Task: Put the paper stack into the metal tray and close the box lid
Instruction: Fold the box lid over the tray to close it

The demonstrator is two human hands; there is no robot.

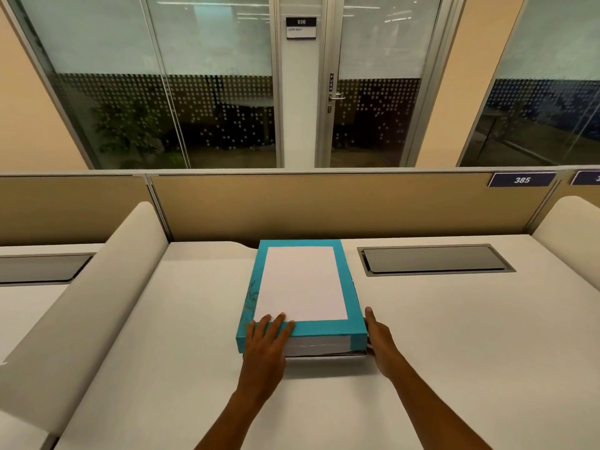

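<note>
Looks like the lid is going down now. The left hand (268,336) is lying flat, fingers spread, on the near left corner of the teal box lid (305,284); the right hand (378,334) is resting open against its near right corner, gripping nothing. I'd press evenly, since a paper stack (319,344) is showing under the near edge above the metal tray (324,355). It's all sitting mid-desk (454,336), toward the far edge.
</note>
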